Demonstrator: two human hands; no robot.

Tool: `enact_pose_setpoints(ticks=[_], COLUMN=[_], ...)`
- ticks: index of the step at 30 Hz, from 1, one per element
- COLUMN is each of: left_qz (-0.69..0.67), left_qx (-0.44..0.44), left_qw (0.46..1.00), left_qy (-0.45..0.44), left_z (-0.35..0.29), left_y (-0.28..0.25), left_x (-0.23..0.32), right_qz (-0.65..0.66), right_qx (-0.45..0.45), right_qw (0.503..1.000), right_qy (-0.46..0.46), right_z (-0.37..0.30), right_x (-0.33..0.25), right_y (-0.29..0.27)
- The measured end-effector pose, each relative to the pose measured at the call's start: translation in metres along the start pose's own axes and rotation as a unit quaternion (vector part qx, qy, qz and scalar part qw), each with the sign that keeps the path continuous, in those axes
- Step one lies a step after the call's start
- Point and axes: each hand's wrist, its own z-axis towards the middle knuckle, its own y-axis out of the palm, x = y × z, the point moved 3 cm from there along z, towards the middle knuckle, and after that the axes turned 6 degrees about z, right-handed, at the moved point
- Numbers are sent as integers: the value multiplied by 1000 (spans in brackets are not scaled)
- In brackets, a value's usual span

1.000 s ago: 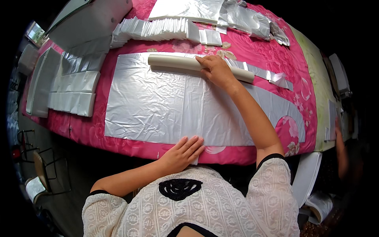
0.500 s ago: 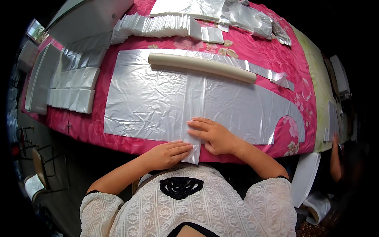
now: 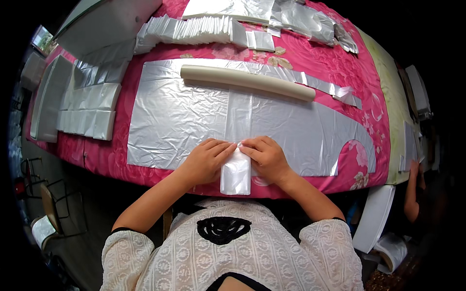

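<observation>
In front of me lies a flat, silvery-white plastic apron [image 3: 170, 116] with a curved cut-out at its right end. Across its middle runs a narrow strip of thin white plastic film [image 3: 239, 114], apparently an apron folded lengthwise. The near end of this strip is doubled into a flat folded piece [image 3: 236, 177] at the table's front edge. My left hand [image 3: 208, 159] is closed at the upper left of that piece, thumb and fingers pinching the film. Opposite it, my right hand [image 3: 267, 157] pinches the upper right corner. The fingertips nearly meet.
A long beige tube [image 3: 247, 82] rests across the far part of the sheet. Folded white packets [image 3: 87, 121] lie in rows at left beside a white bin [image 3: 48, 99]. A row of upright packets [image 3: 189, 31] stands at the back. At right, another person's arm [image 3: 412, 194] shows.
Both hands have moved up the strip, the left one from the front edge. The near end of the strip now forms a longer folded piece, pinched by both hands at its top.
</observation>
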Motion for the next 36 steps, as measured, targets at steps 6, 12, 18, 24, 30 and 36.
enact_pose_setpoints(ticks=[6,12,18,24,30,36], left_qz=[-219,-124,68,86,118,37], left_qx=[38,92,-78,-71,-55,52], left_qw=[940,966,987,983,981,996], left_qy=[-257,-206,-125,-143,-144,-57], left_z=[13,19,17,15,17,17], left_y=[-2,1,26,29,24,14], left_x=[-13,-11,9,12,13,-5], right_qz=[203,318,342,-27,-100,10], right_qx=[-3,-101,-111,-6,-108,-133], right_qw=[936,803,779,972,988,991], right_qy=[288,493,513,232,-33,11], right_z=[15,31,36,35,34,41], right_x=[12,41,43,19,27,33], right_y=[-7,0,-2,-12,-8,-17])
